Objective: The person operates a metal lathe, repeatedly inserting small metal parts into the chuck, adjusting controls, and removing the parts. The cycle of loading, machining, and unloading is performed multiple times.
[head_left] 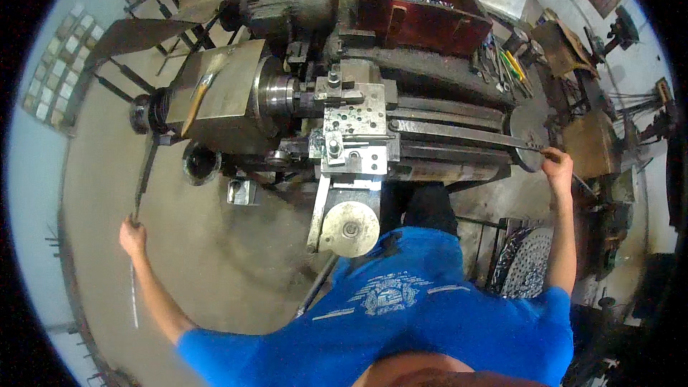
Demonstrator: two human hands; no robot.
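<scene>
In front of me stands a lathe-like machine with a metal headstock (pixel 228 93), a round chuck (pixel 278 95) and a drilled tool block (pixel 355 125). My left hand (pixel 132 236) is out at the left, its fingers closed round the lower end of a dark lever (pixel 147 165) by the headstock. A thin pale rod (pixel 134 301) runs down below that hand; whether the fingers also hold it I cannot tell. At the right, my right hand (pixel 557 168) grips the far end of a long flat metal bar lever (pixel 459 133), which reaches across the bed from the tool block.
A wooden-handled brush (pixel 202 97) lies on the headstock. Behind are a motor (pixel 294 3) and a dark red box (pixel 423 25) of small metal parts. Several hand tools (pixel 509 72) lie at the back right. A round handwheel (pixel 350 229) juts toward me, and a perforated basket (pixel 527 261) stands at lower right.
</scene>
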